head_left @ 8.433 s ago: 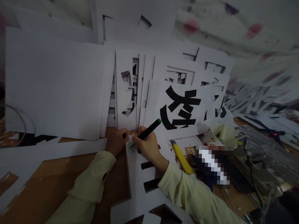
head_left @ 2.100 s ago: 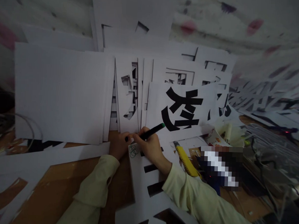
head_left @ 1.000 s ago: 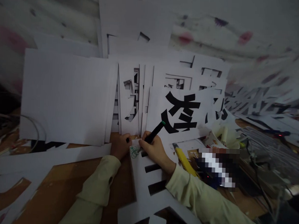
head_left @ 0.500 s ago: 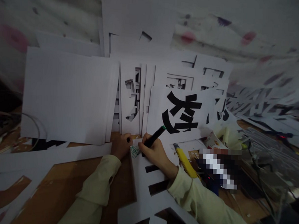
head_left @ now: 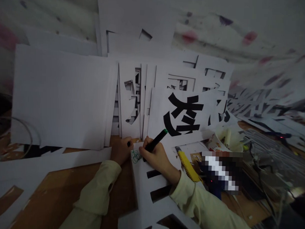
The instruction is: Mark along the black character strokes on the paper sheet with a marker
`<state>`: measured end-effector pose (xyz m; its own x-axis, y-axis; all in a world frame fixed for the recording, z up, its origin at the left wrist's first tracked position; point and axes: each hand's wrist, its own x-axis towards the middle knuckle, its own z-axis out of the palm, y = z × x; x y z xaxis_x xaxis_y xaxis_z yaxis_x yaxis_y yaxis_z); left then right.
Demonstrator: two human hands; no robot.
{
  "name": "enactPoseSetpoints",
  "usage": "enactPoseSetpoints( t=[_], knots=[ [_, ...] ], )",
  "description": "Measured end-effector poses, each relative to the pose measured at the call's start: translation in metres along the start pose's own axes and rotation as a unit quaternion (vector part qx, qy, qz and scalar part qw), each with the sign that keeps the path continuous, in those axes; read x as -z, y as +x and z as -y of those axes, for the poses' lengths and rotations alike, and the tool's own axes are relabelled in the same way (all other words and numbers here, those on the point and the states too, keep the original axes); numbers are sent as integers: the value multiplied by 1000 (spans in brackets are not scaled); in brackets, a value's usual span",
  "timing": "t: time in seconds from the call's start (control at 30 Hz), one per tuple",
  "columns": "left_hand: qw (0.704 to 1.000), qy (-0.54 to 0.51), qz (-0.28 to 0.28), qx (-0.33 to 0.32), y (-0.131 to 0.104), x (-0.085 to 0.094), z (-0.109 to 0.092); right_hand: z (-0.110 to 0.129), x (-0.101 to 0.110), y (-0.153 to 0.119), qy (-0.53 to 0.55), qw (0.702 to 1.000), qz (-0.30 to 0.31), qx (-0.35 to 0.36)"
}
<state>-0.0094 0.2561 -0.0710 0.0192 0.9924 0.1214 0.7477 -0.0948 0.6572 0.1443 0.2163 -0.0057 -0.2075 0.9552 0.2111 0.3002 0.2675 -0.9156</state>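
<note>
We count one black marker [head_left: 156,140], gripped pen-fashion in the right hand [head_left: 157,158], presumably for drawing; white cut-out board [head_left: 142,191], beneath it; left hand [head_left: 121,150], alongside, curled round a dark piece [head_left: 128,144], perhaps steadying the board.

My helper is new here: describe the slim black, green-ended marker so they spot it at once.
Find the standing white sheet showing a bold black character. Just below it, the person's right hand grips the marker. Its green end sets it apart from the yellow ridged tool nearby.
</note>
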Motion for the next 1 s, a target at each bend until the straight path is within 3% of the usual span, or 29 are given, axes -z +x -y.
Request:
enactPoseSetpoints(
  t=[0.53,0.83,1.0],
  knots=[
    [1000,-1,2,0,1,-2,2,2,1,0,-3,1000,-8,-20],
    [1000,-7,9,2,1,0,0,4,4,2,57,996,-49,-39],
    [1000,-3,4,7,0,1,0,-7,5,6,96,988,-118,-28]
  ],
)
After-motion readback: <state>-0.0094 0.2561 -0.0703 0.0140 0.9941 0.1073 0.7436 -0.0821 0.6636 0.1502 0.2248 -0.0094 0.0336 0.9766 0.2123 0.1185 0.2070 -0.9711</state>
